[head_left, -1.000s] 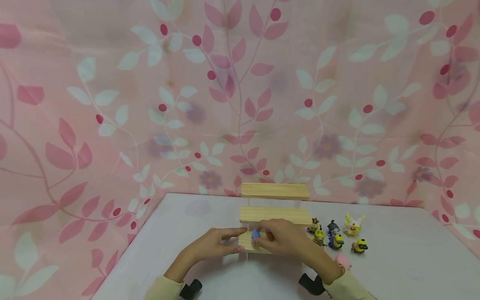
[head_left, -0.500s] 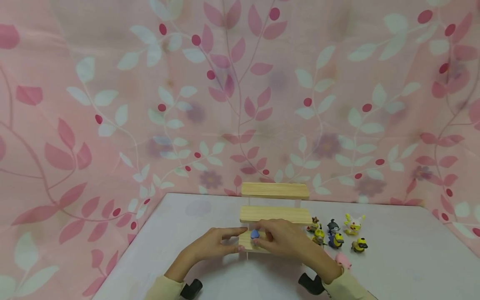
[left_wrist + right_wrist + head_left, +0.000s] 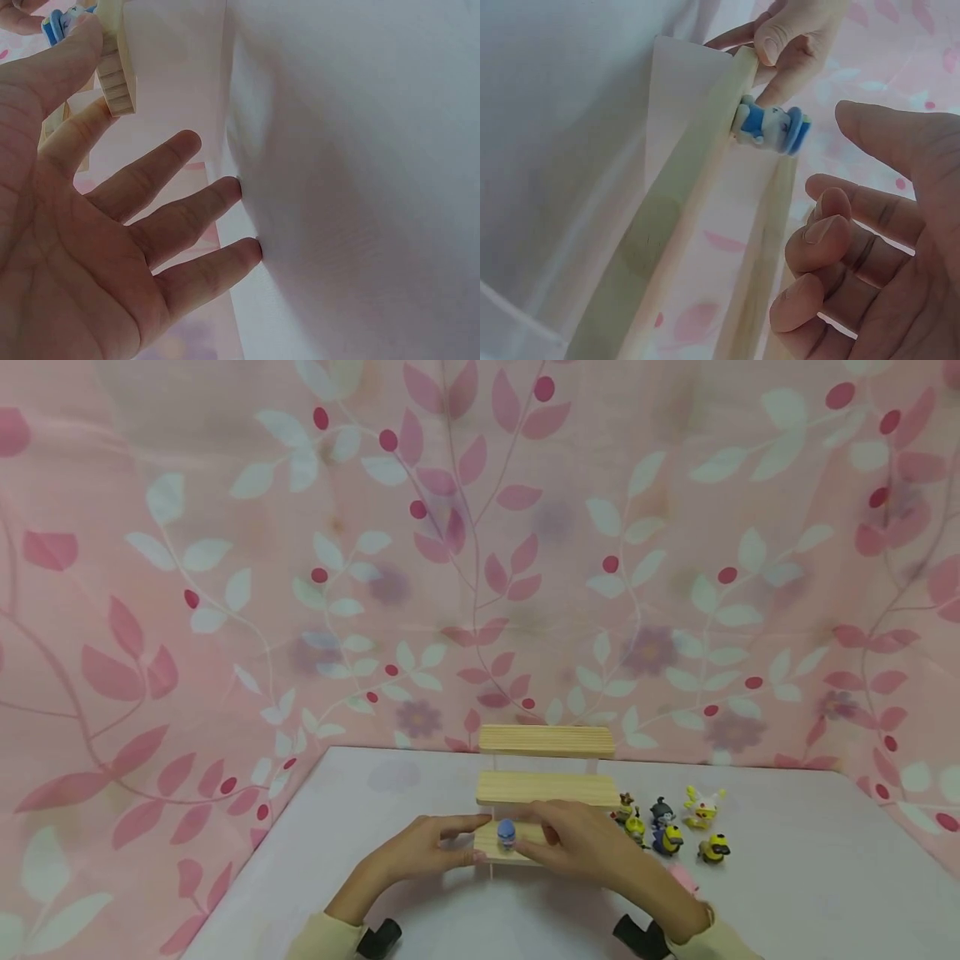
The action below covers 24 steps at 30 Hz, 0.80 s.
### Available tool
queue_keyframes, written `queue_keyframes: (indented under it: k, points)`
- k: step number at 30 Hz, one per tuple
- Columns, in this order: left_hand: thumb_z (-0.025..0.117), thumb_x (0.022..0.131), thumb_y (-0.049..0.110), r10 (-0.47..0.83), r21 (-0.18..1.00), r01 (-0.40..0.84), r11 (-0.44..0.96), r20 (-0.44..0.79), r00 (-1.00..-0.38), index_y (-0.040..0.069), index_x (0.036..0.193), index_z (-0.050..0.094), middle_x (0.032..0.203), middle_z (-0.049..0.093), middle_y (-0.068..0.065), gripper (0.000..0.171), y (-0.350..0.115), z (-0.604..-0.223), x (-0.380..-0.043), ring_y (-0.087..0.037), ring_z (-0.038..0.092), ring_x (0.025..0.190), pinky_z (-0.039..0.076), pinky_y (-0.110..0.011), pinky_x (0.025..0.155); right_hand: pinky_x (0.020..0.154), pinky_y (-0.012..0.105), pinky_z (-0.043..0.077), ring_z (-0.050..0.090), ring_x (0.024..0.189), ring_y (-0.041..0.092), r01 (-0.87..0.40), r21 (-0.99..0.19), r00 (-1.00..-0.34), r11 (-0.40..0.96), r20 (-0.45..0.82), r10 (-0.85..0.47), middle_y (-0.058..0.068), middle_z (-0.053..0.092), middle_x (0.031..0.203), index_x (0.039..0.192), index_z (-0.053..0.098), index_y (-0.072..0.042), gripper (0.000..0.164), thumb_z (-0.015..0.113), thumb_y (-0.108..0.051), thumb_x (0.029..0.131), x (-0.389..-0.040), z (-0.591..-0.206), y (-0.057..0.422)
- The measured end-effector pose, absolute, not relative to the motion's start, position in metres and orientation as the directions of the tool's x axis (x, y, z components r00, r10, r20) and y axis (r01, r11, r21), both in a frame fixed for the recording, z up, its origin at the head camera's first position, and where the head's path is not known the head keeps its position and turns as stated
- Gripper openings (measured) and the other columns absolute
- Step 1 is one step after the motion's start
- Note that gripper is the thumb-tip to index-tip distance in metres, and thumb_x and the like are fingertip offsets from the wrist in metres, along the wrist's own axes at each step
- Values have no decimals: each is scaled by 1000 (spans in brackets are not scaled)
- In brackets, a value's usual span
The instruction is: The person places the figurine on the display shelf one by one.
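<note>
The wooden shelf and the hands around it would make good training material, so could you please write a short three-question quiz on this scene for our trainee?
1. Multiple choice: which step of the wooden shelf does the blue-hatted figurine stand on?
A) top
B) middle
C) bottom

2. True or false: the right wrist view shows a gap between the right hand and the figurine.

3. Fill in the blank: in the head view, the other toy figures are on the table to the ____ of the shelf.

Key: 1. C; 2. True; 3. right
</note>
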<state>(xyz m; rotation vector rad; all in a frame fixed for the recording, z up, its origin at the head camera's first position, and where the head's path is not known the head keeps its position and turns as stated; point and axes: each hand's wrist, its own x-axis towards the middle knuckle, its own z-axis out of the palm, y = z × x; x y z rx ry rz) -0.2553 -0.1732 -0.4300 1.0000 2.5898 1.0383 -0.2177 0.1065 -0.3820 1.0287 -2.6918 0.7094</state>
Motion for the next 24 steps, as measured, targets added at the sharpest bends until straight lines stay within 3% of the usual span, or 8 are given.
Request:
queue_keyframes:
  k: [17, 24]
  points:
    - [65, 92, 50, 642, 682, 513, 521, 82, -762, 27, 144, 53, 142, 54, 5, 58, -173, -433, -257, -25, 55, 125, 45, -52, 100, 47, 19, 30, 31, 53, -2, -655, -328, -752, 681, 369, -546, -16, 41, 64, 110, 64, -28, 22, 72, -37, 92, -198, -380, 142]
    - [65, 93, 51, 638, 676, 510, 532, 76, -766, 28, 144, 53, 142, 53, 2, 58, -174, -433, -257, -27, 55, 125, 44, -53, 100, 47, 17, 30, 29, 54, -4, -646, -299, -748, 702, 427, -507, -19, 39, 68, 112, 66, -23, 27, 76, -34, 89, -192, -384, 159]
